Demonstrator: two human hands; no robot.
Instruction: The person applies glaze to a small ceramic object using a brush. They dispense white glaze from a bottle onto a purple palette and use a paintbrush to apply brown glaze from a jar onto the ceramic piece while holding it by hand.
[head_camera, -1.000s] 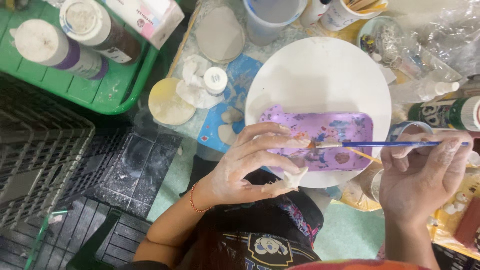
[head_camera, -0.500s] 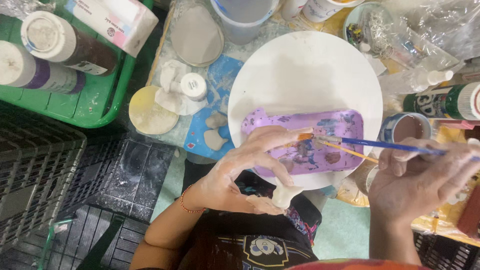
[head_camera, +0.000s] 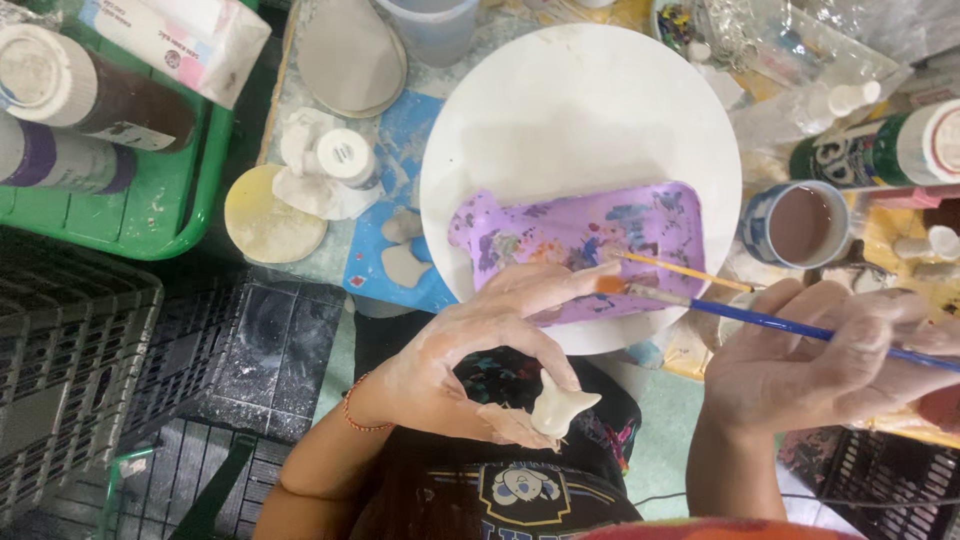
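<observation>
A cluttered craft desk (head_camera: 400, 230), paint-smeared in blue and pale grey, sits above a dark tiled floor (head_camera: 250, 350), with a grey plastic crate (head_camera: 70, 370) near left. A green plastic tray (head_camera: 170, 215) at far left holds paint bottles. In the middle lies a round white plate (head_camera: 560, 110), carrying a purple rectangular plastic palette (head_camera: 590, 240) blotched with mixed colours. The left hand (head_camera: 470, 350), chalky with dried paint, has its grip pinched around a small, matte, unpainted white clay figurine with pointed ears (head_camera: 560, 405), held near the body below the plate. The right hand (head_camera: 830, 350) grips a thin blue-handled paintbrush (head_camera: 760, 320), its orange-tipped bristles over the palette. A ceramic cup of brown water (head_camera: 795, 225) stands right.
</observation>
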